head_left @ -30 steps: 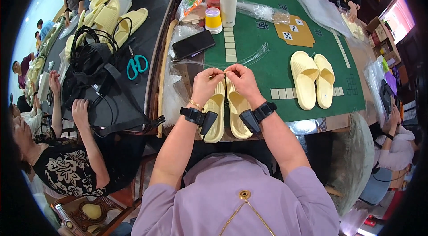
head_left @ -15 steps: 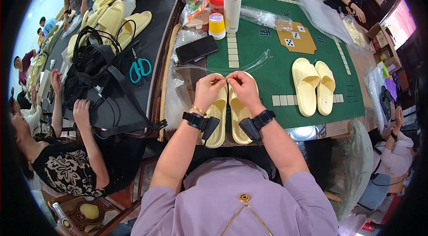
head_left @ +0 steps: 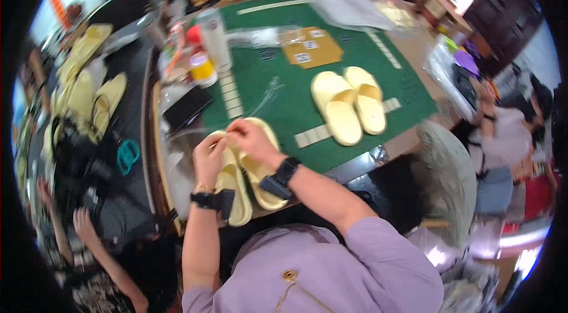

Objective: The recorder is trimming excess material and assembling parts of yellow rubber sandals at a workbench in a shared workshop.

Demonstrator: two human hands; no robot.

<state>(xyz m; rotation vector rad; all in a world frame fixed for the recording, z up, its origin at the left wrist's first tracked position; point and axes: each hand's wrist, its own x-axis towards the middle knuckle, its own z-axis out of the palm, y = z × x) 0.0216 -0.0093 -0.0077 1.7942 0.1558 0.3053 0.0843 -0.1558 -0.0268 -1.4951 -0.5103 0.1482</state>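
Note:
A pair of pale yellow slippers stands side by side at the table's near edge, the left slipper [head_left: 239, 209] and the right slipper [head_left: 270, 197]. Over their toe straps, my left hand [head_left: 209, 158] and my right hand [head_left: 254, 142] meet with fingers pinched. Whatever sits between the fingertips is too small and blurred to name. Thin clear plastic strands [head_left: 272, 91] lie on the green mat just beyond my hands. A black phone [head_left: 187, 108] rests to the left of them.
Another pair of yellow slippers [head_left: 336, 106] stands on the green mat [head_left: 284, 118] to the right. A yellow cup [head_left: 203, 69] and white bottle [head_left: 214, 41] are behind the phone. Teal scissors [head_left: 127, 156] and piled slippers [head_left: 81, 97] occupy the dark table at left, where a co-worker's hand [head_left: 84, 227] shows.
The view has swung, shifting the table and slippers leftward in the picture. My fingertips have drawn slightly apart, both hands staying pinched over the near pair.

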